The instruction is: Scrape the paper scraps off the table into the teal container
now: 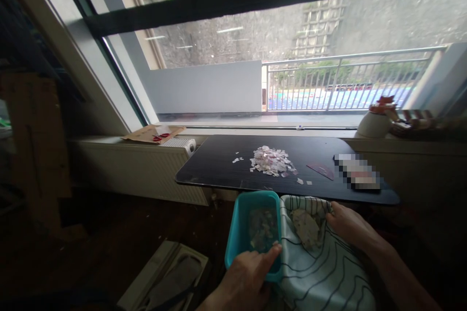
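A teal plastic basin [230, 233] sits below the table's near edge, with a murky heap of small pieces inside it. My left hand [250, 272] is at its near right corner, one finger stretched along the rim and the others curled, closed on the basin. Right beside it is a pale container lined or draped with a striped cloth [317, 272]; a crumpled beige clump [306, 227] lies in its hollow. My right hand [345, 223] pinches the cloth at that container's far right edge. Some fingertips of both hands are hidden.
On the dark table [215, 165] lie a pile of small pale paper-like pieces [270, 160], a thin pinkish triangle [321, 171] and a blurred-out flat object [357, 172]. Red-handled scissors [161, 136] rest on cardboard over the radiator [153, 165]. A white pot [374, 124] stands right.
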`<state>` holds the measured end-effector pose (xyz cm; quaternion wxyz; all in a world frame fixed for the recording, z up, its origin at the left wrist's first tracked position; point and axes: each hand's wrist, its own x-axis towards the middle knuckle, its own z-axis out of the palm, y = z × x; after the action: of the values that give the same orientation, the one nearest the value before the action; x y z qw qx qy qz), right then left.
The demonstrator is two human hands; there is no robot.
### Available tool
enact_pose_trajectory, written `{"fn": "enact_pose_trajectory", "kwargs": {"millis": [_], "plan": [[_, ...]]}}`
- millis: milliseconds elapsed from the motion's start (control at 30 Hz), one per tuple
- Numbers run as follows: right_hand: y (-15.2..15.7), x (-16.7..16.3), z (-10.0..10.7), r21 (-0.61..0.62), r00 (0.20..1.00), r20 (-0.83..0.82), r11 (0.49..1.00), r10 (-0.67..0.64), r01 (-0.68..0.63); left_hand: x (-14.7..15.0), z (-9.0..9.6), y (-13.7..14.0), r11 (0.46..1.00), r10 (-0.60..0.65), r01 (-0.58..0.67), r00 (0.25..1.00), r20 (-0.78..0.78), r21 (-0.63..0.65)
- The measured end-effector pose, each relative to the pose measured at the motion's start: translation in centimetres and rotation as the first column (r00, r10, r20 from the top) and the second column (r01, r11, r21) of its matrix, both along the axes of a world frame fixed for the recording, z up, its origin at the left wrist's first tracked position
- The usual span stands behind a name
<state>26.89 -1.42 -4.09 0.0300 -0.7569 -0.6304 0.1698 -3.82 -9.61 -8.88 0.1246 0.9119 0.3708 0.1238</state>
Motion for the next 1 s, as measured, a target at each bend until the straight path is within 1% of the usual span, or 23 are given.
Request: {"fn": "enact_pose_trajectory", "kwargs": {"millis": [100,233,267,333,400,500,567,633,700,733,800,900,1000], "plan": [[0.5,-0.8,0.3,0.001,0.999,0.003,0.999,0.038,-0.038,1.1,0.8,1.3,0.992,-0.106,0.098,0.987,-0.121,-0.074],[0.1,-1.3,0.6,-0.003,0.999,-0.001,0.999,0.051,-0.051,1.7,3.4,2.7,0.976,-0.216,0.195,0.937,-0.275,-0.099],[-0.1,-1.4,0.7,-0.007,0.999,-0.005,0.999,0.05,-0.05,1.6,4.2,2.9,0.967,-0.25,0.226,0.925,-0.287,-0.117],[-0.6,-1.6,0.6,-0.016,0.999,-0.014,0.999,0.043,-0.044,1.3,5.6,3.4,0.929,-0.355,0.308,0.899,-0.255,-0.206],[-0.9,-1.7,0.6,-0.023,0.999,-0.018,0.999,0.032,-0.032,1.2,6.4,3.6,0.933,-0.356,0.319,0.884,-0.302,-0.166],[-1.0,-1.7,0.7,-0.037,1.0,-0.013,0.999,0.006,-0.007,1.4,6.6,3.7,0.95,-0.306,0.307,0.879,-0.365,-0.058],[-0.7,-1.8,0.9,-0.048,1.0,-0.007,0.999,-0.013,0.013,1.7,6.2,3.9,0.954,-0.283,0.298,0.89,-0.357,-0.012],[-0.3,-1.9,1.1,-0.052,1.0,-0.003,0.998,-0.025,0.025,2.0,5.7,4.2,0.95,-0.304,0.31,0.894,-0.328,-0.036],[0.1,-2.1,1.3,-0.053,1.0,-0.003,0.998,-0.03,0.03,2.2,5.2,4.6,0.943,-0.331,0.313,0.893,-0.304,-0.108],[0.3,-2.1,1.3,-0.056,1.0,-0.005,0.998,-0.03,0.03,2.3,5.0,4.8,0.943,-0.332,0.304,0.894,-0.301,-0.137],[0.4,-1.8,1.1,-0.071,0.999,-0.011,0.997,-0.031,0.03,2.4,4.8,5.0,0.948,-0.313,0.277,0.897,-0.312,-0.154],[0.3,-0.9,0.7,-0.101,0.999,-0.019,0.994,-0.046,0.044,2.4,4.9,5.0,0.942,-0.335,0.304,0.889,-0.312,-0.144],[0.5,-0.1,0.4,-0.12,0.997,-0.02,0.99,-0.074,0.071,2.3,5.6,4.9,0.926,-0.374,0.339,0.883,-0.283,-0.165]]}}
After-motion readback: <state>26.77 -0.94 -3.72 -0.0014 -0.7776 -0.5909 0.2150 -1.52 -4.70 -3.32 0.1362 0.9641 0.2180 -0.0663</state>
